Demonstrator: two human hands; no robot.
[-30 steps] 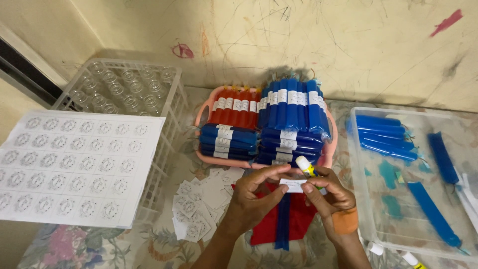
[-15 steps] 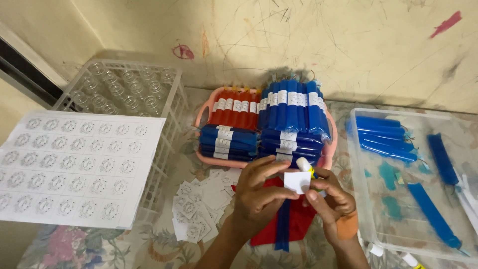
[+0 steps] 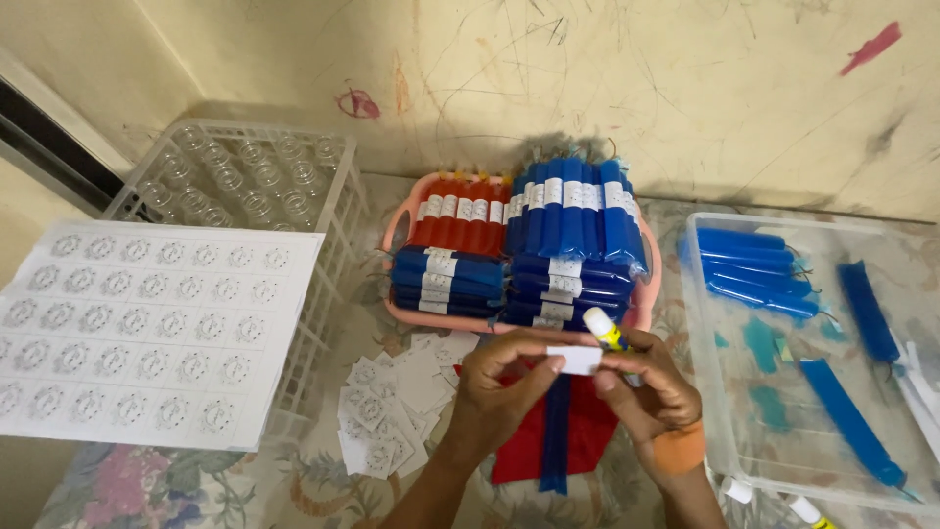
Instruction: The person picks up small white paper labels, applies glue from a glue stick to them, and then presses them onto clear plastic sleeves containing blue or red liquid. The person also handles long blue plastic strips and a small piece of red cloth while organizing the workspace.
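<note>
Left hand (image 3: 499, 392) and right hand (image 3: 651, 392) jointly pinch a small white label (image 3: 574, 360) near the scene's centre, above a long blue packet (image 3: 556, 436) lying on red packets (image 3: 587, 436). The right hand also grips a glue stick (image 3: 605, 328). Just beyond, a pink basket (image 3: 397, 220) holds banded packets. A label sheet (image 3: 147, 328) lies left.

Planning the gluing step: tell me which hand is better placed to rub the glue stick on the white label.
Right, probably. The right hand already holds the glue stick with its tip up beside the white label, while the left hand pinches that label and would have to let go.
</note>
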